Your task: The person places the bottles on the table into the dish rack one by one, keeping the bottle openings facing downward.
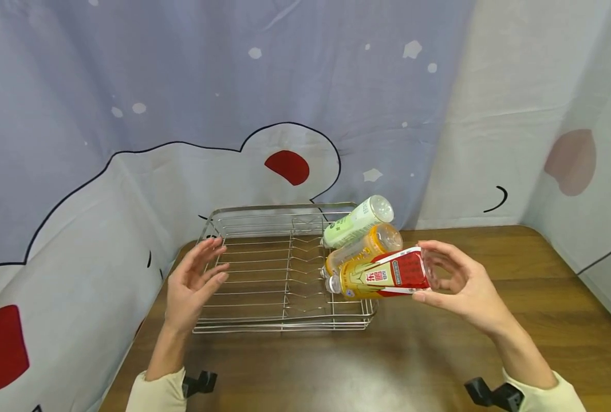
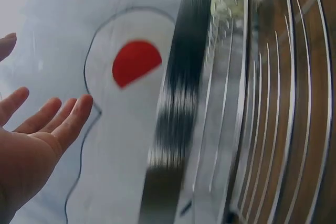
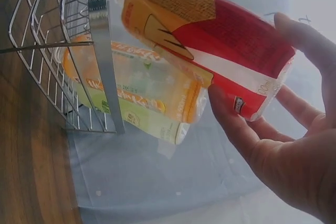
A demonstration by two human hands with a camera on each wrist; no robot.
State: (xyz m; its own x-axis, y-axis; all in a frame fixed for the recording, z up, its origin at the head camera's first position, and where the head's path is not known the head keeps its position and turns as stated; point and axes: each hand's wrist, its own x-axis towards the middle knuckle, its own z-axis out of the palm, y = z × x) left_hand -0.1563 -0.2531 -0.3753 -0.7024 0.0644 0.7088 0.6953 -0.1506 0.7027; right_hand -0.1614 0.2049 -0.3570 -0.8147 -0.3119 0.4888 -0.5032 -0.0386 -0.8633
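Makeshift recording corner: cartoon bedsheet backdrop (image 1: 284, 86) around a wooden table (image 1: 439, 355)

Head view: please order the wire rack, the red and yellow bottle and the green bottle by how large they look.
1. The wire rack, clearly the largest.
2. The red and yellow bottle, held in the right hand.
3. The green bottle, slightly smaller; it lies farther from the camera, so the order of the two bottles is unsure.
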